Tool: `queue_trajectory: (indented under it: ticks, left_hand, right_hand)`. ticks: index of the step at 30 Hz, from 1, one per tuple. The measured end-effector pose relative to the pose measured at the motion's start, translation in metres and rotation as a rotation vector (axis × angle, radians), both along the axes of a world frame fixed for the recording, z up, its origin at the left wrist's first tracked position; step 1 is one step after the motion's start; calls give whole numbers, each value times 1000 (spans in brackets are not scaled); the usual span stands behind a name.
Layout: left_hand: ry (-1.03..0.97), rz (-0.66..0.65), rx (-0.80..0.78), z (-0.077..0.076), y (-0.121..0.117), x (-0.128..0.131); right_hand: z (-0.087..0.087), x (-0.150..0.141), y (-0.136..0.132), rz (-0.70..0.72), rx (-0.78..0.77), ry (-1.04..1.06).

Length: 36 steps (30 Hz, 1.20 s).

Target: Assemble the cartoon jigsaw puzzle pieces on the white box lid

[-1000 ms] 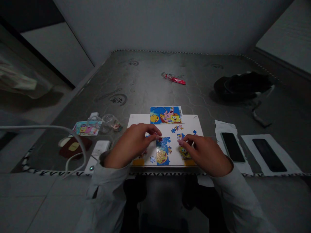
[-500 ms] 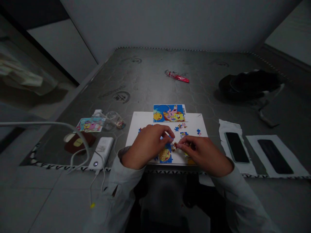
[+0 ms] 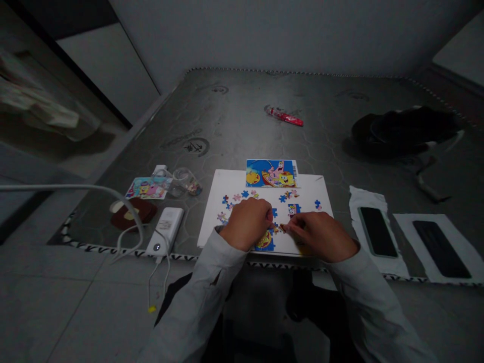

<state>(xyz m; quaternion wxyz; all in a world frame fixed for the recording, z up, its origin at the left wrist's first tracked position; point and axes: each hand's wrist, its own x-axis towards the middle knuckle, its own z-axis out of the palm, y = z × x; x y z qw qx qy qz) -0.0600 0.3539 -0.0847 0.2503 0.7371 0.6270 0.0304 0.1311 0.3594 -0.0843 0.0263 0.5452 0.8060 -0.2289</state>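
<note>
A white board [image 3: 227, 181] lies near the front edge of the grey mat, with a part-built cartoon jigsaw [image 3: 266, 242] on it and several loose puzzle pieces [image 3: 242, 195] scattered above. My left hand [image 3: 247, 223] rests curled on the built section, fingers pressed together over it. My right hand [image 3: 321, 236] pinches a small puzzle piece [image 3: 282, 228] at its fingertips, right beside the left hand's fingers. A colourful reference picture [image 3: 271, 173] lies at the board's far edge.
Left of the board lie a white power bank [image 3: 166, 229] with cable, a dark red case [image 3: 132, 214], a clear plastic bag [image 3: 183, 182] and a cartoon card [image 3: 147, 188]. Two dark phones [image 3: 377, 231] [image 3: 440, 240] lie on white sheets at right. A red wrapper [image 3: 285, 116] and dark clothing [image 3: 401, 131] lie farther back.
Both hands moved closer together over the built section. The right hand now pinches a piece next to the left fingertips. The camera view shifted, so everything sits further right.
</note>
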Motion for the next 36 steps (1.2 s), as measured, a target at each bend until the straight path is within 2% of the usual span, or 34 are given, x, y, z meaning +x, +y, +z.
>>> queue_trajectory:
  ticks: [6,14,21,26,36]
  left_hand:
    - [-12,11,-1,-4,0,0]
    - [-14,31,-25,0,-1,2]
    - [20,30,0,4,-5,4]
    - [-7,37,63,10,-8,2]
    - [-64,-25,70,12,-8,1]
  right_hand:
    - [-5,-1,1,-4,-1,-35]
    - [-6,-3,0,-23,47,-83]
    - [-1,9,4,-65,80,74]
    - [6,9,5,-80,49,199]
    - [7,4,1,-63,-18,245]
